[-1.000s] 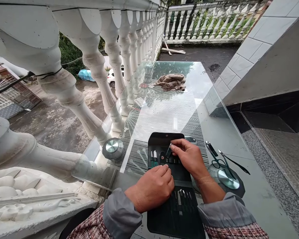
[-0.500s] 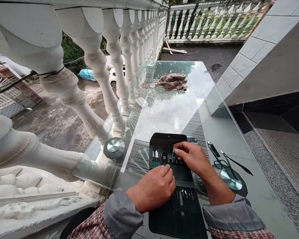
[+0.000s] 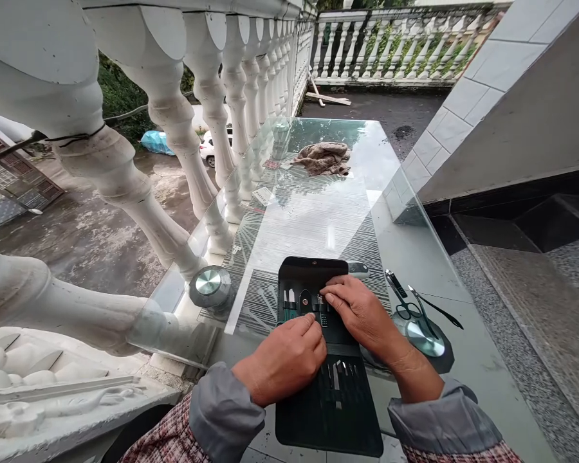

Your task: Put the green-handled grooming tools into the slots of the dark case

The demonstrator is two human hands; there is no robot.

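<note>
Two grey cuffs over checked sleeves enter at the bottom edge, where our forearms are cut off. Between them an open black tool case [image 3: 328, 411] lies flat on the glass table [image 3: 318, 218], its near end close to the table's edge. Our left hand [image 3: 282, 360] rests knuckles-up on the middle of the case, fingers curled and thumb against forefinger. It hides the fold beneath it, so we cannot tell whether it pinches anything. A lower row of small steel tools [image 3: 336, 373] shows just beyond the left wrist, too small for us to name singly. Our right hand [image 3: 361, 315] reaches across the upper row, fingertips laid over a small tool [image 3: 322, 308] in its slot. The thumb is hidden, so we cannot tell if the hand grips the tool or only presses on it. To the right, apart from the case, scissors [image 3: 405, 312], a nail clipper [image 3: 394, 283] and a thin dark tool [image 3: 439, 310] lie over a round metal table fitting [image 3: 424, 339]. A second fitting [image 3: 207, 283] sits at the left. Farther off, a crumpled brown cloth [image 3: 323, 157] lies on the glass. Beyond the white balustrade [image 3: 174, 128] a white car [image 3: 207, 146] is mostly hidden behind the balusters.
</note>
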